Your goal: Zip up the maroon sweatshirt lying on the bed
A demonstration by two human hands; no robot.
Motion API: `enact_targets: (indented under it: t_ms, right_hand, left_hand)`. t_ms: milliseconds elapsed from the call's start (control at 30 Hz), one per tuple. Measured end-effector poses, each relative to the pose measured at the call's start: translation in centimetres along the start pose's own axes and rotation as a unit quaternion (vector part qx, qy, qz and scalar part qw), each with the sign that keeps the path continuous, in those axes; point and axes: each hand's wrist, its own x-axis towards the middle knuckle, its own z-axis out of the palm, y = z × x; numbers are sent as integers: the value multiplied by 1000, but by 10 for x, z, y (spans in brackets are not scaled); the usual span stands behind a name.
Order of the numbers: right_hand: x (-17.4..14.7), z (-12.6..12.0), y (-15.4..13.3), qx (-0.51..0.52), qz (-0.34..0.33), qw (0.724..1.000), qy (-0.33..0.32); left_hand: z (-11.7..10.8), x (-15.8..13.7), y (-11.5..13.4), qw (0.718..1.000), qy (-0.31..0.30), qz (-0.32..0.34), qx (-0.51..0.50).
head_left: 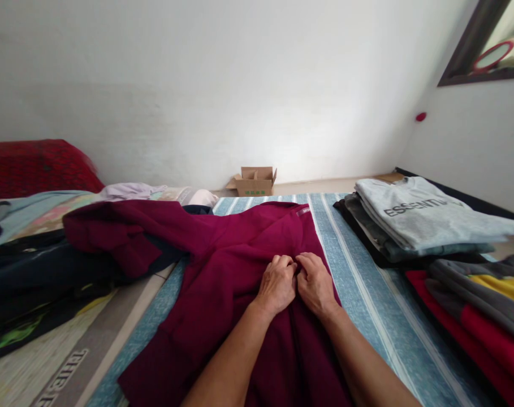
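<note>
A maroon jacket [235, 265] lies spread on the bed, its collar end away from me and one sleeve stretched out to the left. My left hand [279, 285] is closed on its front, fingers curled into a pinch. Right beside it, my right hand [315, 282] pinches the fabric too, and the knuckles of both hands nearly touch. A dark line runs down the jacket's front below my hands. The fingertips and the exact bit of cloth between them are hidden.
Folded clothes are stacked at right, topped by a grey sweatshirt [426, 212]; nearer lies a red and grey folded pile [481, 316]. Dark clothes [53, 288] lie at left. A striped blue sheet [358, 305] covers the bed. A cardboard box [254, 183] sits by the wall.
</note>
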Motion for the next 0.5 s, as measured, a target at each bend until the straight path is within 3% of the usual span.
enact_targets:
  t_ms: [67,167,500]
  right_hand:
    - [0,-2,-3,-23,-23,999,-44]
    - [0,-5,-8,-74,9,992,-100]
    - [-3,-5,-12,-137,19,980,-140]
  left_hand:
    - [1,-1,2,1000,-8,-7,19]
    - [0,-2,6,999,-22,-20,30]
    - [-12,-26,12,991,-128,-32,31]
